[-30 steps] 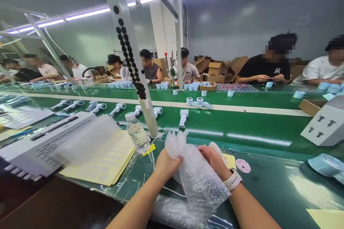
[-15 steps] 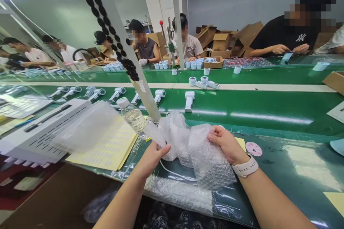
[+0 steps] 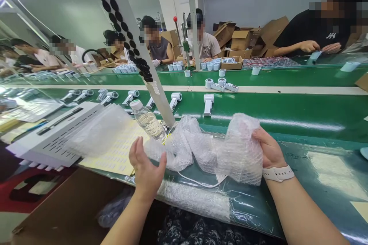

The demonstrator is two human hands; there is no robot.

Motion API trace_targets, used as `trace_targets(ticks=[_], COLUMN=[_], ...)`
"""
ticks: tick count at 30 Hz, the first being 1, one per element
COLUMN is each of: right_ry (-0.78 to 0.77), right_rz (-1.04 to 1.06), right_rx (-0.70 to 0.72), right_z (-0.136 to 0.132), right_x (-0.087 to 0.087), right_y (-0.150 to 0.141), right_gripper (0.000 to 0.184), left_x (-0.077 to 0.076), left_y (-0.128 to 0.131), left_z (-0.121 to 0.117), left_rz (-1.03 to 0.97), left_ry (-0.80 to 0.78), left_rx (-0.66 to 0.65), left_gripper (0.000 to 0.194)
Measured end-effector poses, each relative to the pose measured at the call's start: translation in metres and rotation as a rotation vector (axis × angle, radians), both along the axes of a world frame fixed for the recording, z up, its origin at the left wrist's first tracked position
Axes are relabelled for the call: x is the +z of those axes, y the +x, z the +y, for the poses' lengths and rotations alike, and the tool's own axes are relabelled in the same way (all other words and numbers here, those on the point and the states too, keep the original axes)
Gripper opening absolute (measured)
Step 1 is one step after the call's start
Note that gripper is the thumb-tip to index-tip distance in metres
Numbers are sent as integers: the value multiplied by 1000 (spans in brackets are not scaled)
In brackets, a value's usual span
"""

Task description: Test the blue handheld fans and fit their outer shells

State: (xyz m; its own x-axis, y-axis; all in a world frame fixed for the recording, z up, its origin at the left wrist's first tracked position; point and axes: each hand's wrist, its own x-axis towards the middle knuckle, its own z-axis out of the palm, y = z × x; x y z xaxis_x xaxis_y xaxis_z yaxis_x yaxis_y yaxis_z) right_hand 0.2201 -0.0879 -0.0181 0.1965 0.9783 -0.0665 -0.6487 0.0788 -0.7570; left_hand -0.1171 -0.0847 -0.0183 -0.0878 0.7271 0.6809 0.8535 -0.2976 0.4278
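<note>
My right hand [image 3: 268, 147] grips a bubble wrap bag [image 3: 240, 153] by its right edge, thumb in front and the other fingers behind it. The bag is held upright above the bench. My left hand [image 3: 148, 168] is open, thumb and fingers spread, and holds nothing. It hovers left of more crumpled bubble wrap bags [image 3: 201, 153] that lie in a heap between the hands. A white cable [image 3: 198, 184] runs out from under the heap. Along the front edge lies a flat strip of bubble wrap [image 3: 195, 199].
A water bottle [image 3: 148, 120] stands by a slanted white post [image 3: 161, 103]. Yellow label sheets [image 3: 115, 157] and a white slotted box [image 3: 60, 130] lie left. Pale blue handheld devices [image 3: 208, 105] rest on the green conveyor [image 3: 273, 113]. Several people work across it.
My left hand has let go of the bubble wrap and moved left, its fingers opening. My right hand has drawn a bubble wrap bag up and to the right.
</note>
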Motion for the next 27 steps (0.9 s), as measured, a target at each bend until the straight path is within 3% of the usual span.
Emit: trace_targets(ticks=[3,6,9,13,15,18,20,24,27], right_ry=[12,16,3,-38,-52,-38,-18,-29,-57], right_rz=[-26,-29,-34,-130,-160,-151,-125,-105,-164], right_rx=[-173,-335,-364,-310,-372,-536,-587,-429,-253], right_z=[2,4,8,11,12,12,12,12,9], right_x=[1,-2,-6,-12,-13,-11,-7,-1,0], right_y=[18,34,37,27,29,42,49,24,-16], right_gripper=[43,50,55,63,67,74,76,59,41], left_x=[-7,-3,6,16,19,28,38,53,51], left_y=[7,18,35,68,84,98,103,120,137], left_z=[-2,-5,-6,6,17,33,39,38,30], left_rz=[283,349,387,457,442,295,90,-470,-603], left_ry=[326,380,214,-204,-310,-354,-386,-550,-692], left_rx=[-81,-123,-265,-666,-771,-781,-731,-743,-796], left_gripper=[70,46,30,53,53,26,12,18,19])
